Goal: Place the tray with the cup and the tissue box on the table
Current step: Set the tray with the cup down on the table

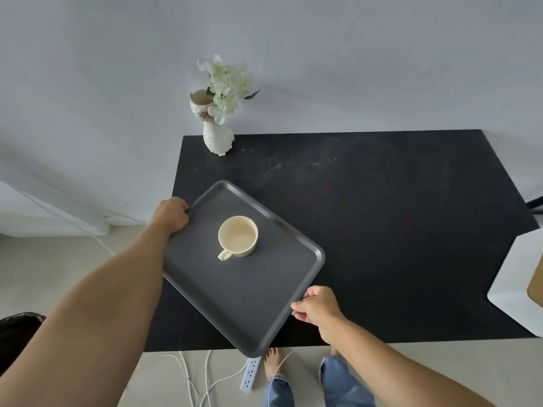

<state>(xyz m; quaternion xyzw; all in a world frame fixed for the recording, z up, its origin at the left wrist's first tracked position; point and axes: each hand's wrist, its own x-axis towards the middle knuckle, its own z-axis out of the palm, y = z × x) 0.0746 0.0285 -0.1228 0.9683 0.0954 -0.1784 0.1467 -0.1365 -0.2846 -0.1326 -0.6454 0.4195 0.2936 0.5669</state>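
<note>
We find the right hand [316,308] at lower centre, fingers clenched on the near edge of the dark grey rectangular tray [235,295]; the left hand [172,214] grips its opposite edge, arms outstretched, apparently to keep the cream ceramic cup [238,235] level over the black surface [396,218]. No tissue box seen.

the table [396,230] lies bare right of the tray [249,304]; a cat vase [218,139] stands at its far-left corner, a white object [511,289] overhangs its right edge.
</note>
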